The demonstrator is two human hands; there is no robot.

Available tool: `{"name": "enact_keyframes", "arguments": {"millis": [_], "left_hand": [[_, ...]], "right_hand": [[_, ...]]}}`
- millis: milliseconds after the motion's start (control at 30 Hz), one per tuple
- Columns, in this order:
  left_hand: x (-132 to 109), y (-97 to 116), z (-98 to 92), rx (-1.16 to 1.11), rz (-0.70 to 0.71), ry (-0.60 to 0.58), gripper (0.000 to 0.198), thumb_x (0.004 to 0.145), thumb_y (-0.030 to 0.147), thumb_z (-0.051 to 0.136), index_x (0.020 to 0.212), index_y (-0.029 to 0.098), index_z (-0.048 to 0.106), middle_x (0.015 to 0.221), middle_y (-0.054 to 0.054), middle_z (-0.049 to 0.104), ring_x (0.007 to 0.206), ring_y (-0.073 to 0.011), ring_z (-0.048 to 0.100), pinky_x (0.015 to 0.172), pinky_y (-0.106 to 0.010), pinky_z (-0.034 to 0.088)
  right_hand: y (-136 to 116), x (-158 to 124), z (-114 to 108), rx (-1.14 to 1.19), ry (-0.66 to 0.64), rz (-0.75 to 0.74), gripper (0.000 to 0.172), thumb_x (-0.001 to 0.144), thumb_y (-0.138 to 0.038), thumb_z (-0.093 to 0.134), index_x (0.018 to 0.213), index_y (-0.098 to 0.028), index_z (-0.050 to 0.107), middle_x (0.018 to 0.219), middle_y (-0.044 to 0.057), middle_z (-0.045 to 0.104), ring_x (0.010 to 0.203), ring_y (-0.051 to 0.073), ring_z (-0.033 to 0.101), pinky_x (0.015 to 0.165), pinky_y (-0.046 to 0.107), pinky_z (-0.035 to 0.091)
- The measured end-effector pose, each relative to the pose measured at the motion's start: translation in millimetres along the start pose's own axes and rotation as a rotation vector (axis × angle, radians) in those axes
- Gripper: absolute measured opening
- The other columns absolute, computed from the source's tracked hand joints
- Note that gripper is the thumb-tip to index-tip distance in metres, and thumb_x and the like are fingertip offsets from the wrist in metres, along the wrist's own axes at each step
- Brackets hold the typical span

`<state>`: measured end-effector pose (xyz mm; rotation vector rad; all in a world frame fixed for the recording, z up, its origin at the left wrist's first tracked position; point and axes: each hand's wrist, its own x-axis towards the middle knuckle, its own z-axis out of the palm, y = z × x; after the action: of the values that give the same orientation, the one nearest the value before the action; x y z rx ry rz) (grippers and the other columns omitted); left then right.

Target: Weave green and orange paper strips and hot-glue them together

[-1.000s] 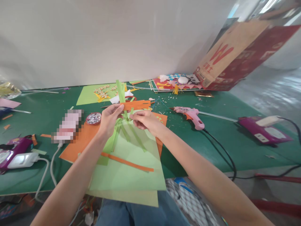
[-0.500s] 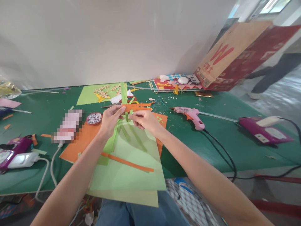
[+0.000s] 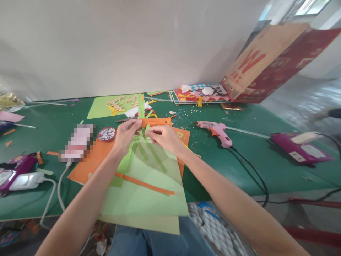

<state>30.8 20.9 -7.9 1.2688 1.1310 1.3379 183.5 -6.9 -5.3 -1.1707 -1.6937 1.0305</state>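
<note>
My left hand (image 3: 125,136) and my right hand (image 3: 163,137) meet above the green table (image 3: 247,156), both pinching a bundle of crossed paper strips. The green strips (image 3: 140,106) stand upright and fan down below my fingers; the orange strips (image 3: 157,122) stick out to the right. Under my hands lie light green paper sheets (image 3: 149,199) on an orange sheet (image 3: 90,160), with a loose orange strip (image 3: 145,184) lying across the green.
A pink glue gun (image 3: 217,131) with a black cable lies to the right. A round dish of googly eyes (image 3: 106,134) sits left of my hands. Purple devices (image 3: 298,149) (image 3: 16,170) rest at both sides. Finished crafts (image 3: 199,93) and a cardboard box (image 3: 269,60) stand behind.
The strip bundle has shifted slightly right and my right fingers have closed in nearer my left hand. A person who passed at the far right half a second ago is gone.
</note>
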Motion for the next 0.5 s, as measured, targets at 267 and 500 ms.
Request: {"name": "enact_keyframes", "arguments": {"millis": [267, 500], "left_hand": [[-1.1, 1.7, 0.9, 0.01, -0.013, -0.007, 0.04, 0.055, 0.052, 0.079, 0.07, 0.016, 0.071, 0.072, -0.002, 0.065, 0.065, -0.0121, 0.057, 0.056, -0.022, 0.045], [-0.2, 0.4, -0.9, -0.031, -0.011, -0.017, 0.038, 0.057, 0.051, 0.08, 0.071, 0.017, 0.071, 0.071, -0.002, 0.067, 0.064, -0.0126, 0.06, 0.056, -0.022, 0.045]], "right_hand": [[-2.4, -1.2, 1.1, -0.009, -0.017, -0.038, 0.04, 0.08, -0.05, 0.057, 0.056, -0.018, 0.052, 0.051, -0.003, 0.046, 0.049, 0.008, 0.037, 0.051, 0.024, 0.028], [-1.8, -1.0, 1.4, -0.052, 0.017, -0.015, 0.039, 0.081, -0.041, 0.057, 0.052, -0.018, 0.049, 0.049, -0.004, 0.044, 0.049, 0.008, 0.037, 0.053, 0.025, 0.028]]}}
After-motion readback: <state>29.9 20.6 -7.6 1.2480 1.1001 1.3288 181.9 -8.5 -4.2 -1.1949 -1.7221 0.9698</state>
